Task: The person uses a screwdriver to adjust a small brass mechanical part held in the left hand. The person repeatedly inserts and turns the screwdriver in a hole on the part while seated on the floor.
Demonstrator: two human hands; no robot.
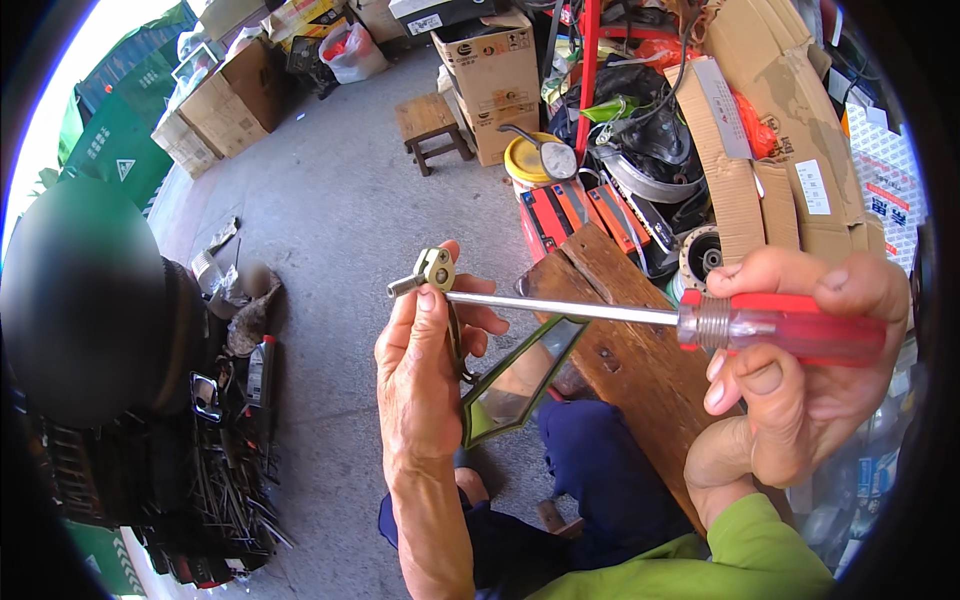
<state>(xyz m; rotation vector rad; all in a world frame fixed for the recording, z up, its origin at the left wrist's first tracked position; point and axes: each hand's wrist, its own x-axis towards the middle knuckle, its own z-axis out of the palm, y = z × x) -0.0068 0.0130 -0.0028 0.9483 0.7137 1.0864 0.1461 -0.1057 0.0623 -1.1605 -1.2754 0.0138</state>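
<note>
The mirror (515,385), an angular pane in a dark green frame, is suspended below and to the right of the left hand's grip, in front of the wooden bench (640,370). Its metal clamp (436,268) is pinched between the thumb and fingers of the left hand (415,370), a threaded stud (404,287) being exposed to the left of the thumb. The screwdriver (630,314) is gripped by the right hand (835,405), its translucent red handle enclosed by thumb and fingers; the shaft is extended nearly level to the clamp, just beside the left thumb. Whether the tip is seated in a screw cannot be told. The mirror is judged light and stiff, its glass fragile and slippery; it is best held by the clamp or slender stem (457,343), the pane being left untouched. The screwdriver is judged rigid and best held by its handle.
</note>
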